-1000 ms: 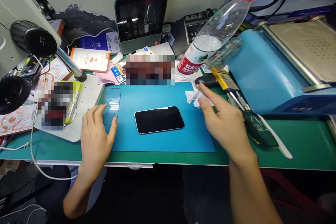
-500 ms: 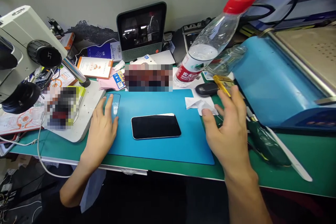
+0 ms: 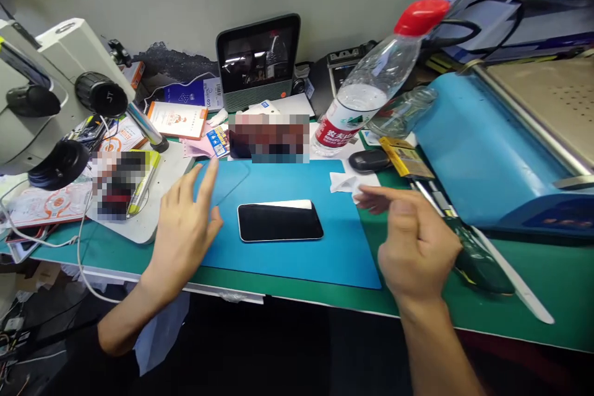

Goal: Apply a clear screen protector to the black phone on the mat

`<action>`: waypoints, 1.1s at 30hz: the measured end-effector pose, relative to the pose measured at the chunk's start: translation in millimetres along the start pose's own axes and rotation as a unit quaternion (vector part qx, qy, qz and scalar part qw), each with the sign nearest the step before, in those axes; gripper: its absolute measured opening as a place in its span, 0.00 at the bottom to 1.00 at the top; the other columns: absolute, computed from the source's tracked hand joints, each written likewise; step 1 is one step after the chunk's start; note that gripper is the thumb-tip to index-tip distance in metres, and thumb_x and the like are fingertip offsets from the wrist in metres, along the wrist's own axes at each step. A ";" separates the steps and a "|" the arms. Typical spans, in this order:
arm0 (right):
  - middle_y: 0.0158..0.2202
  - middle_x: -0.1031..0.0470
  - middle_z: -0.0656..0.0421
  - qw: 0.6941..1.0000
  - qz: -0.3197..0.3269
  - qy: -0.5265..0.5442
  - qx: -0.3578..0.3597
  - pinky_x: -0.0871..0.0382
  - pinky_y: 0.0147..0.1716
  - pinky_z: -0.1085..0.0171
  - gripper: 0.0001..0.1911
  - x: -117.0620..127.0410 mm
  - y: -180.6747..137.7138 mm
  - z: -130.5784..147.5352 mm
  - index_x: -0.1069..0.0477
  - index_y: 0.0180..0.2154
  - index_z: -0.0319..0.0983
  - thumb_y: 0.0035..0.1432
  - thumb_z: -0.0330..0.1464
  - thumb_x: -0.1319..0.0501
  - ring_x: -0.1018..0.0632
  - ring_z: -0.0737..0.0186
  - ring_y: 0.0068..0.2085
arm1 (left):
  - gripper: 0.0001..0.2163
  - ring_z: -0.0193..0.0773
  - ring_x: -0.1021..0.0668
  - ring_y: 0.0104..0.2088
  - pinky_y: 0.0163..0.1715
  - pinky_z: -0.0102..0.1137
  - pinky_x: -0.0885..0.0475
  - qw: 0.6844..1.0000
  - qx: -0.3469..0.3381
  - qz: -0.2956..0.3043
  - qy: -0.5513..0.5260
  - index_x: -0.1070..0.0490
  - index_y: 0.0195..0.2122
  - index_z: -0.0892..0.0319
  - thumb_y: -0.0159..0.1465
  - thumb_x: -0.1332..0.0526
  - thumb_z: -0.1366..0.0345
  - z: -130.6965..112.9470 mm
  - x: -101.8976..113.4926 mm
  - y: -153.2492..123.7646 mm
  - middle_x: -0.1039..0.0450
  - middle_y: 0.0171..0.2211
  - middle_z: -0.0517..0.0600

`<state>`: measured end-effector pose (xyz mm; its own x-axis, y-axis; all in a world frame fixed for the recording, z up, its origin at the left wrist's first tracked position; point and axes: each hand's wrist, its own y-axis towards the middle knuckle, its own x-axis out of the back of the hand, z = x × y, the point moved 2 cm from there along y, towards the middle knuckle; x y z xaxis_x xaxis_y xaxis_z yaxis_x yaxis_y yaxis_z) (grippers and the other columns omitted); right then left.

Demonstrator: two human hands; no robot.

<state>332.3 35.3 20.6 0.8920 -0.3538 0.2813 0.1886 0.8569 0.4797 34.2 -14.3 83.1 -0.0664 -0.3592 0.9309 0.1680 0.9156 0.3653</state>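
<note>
Left hand (image 3: 185, 216), fingers spread by the glass (image 3: 232, 180), is nearer the phone (image 3: 280, 221), which lies lengthwise left-to-right between it and the half-curled right hand (image 3: 417, 241); whether either grips anything I cannot tell.

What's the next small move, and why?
Probably bring the right hand over to steady the clear pane: its edge shows past the left hand, whose hold is unclear, and the right hand shows nothing in it.
</note>
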 end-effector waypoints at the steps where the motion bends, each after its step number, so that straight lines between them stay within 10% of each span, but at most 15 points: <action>1: 0.38 0.16 0.53 0.996 0.043 0.062 -0.054 0.22 0.39 0.50 0.22 -0.9 -2.2 2.1 0.19 0.50 0.43 0.77 0.46 0.47 0.17 0.51 0.37 | 0.38 0.63 0.25 0.65 0.61 0.57 0.25 1.000 -0.018 -0.015 0.000 0.54 0.79 0.56 0.71 0.39 0.71 -7.5 5.1 -1.6 0.34 0.69 0.68; 5: 0.42 0.13 0.51 0.913 0.247 0.228 -0.229 0.21 0.29 0.56 0.33 -0.9 -13.2 16.1 0.23 0.60 0.46 0.73 0.59 0.50 0.15 0.51 0.34 | 0.35 0.56 0.27 0.69 0.66 0.52 0.28 0.984 -0.172 -0.047 -0.022 0.44 0.76 0.47 0.70 0.36 0.74 -37.6 15.1 -11.7 0.34 0.72 0.61; 11: 0.40 0.12 0.52 0.824 0.416 0.252 -0.291 0.17 0.30 0.59 0.41 5.8 -17.4 30.6 0.17 0.55 0.53 0.68 0.68 0.57 0.14 0.53 0.35 | 0.26 0.48 0.31 0.73 0.73 0.48 0.35 0.937 -0.325 -0.079 -0.095 0.35 0.70 0.38 0.73 0.33 0.54 -44.3 4.9 -16.7 0.33 0.73 0.49; 19: 0.42 0.13 0.52 0.829 0.446 0.193 -0.276 0.16 0.28 0.54 0.35 14.7 -19.1 15.9 0.17 0.54 0.56 0.67 0.66 0.50 0.13 0.47 0.35 | 0.24 0.46 0.29 0.71 0.68 0.42 0.31 0.900 -0.415 -0.131 0.003 0.38 0.73 0.40 0.78 0.40 0.51 -43.2 5.4 -14.6 0.32 0.72 0.51; 25: 0.34 0.15 0.52 0.833 0.467 0.142 -0.260 0.15 0.30 0.54 0.34 20.0 -7.4 16.4 0.15 0.52 0.52 0.67 0.65 0.48 0.16 0.50 0.29 | 0.26 0.40 0.31 0.72 0.72 0.37 0.35 0.894 -0.427 -0.038 -0.132 0.35 0.71 0.42 0.74 0.35 0.64 -43.7 7.7 -6.3 0.34 0.74 0.48; 33: 0.50 0.14 0.52 0.923 0.353 0.028 -0.150 0.13 0.37 0.52 0.35 36.3 1.4 7.3 0.17 0.55 0.56 0.55 0.67 0.34 0.13 0.47 0.37 | 0.27 0.38 0.36 0.76 0.76 0.40 0.37 0.928 -0.335 -0.033 -0.159 0.39 0.73 0.36 0.75 0.36 0.60 -30.5 25.2 -4.2 0.38 0.75 0.41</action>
<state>362.0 20.8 37.6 0.8544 0.3451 0.3884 -0.3498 0.9348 -0.0612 61.8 -32.7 105.0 -0.3674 -0.2411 0.8983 0.7197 0.5380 0.4388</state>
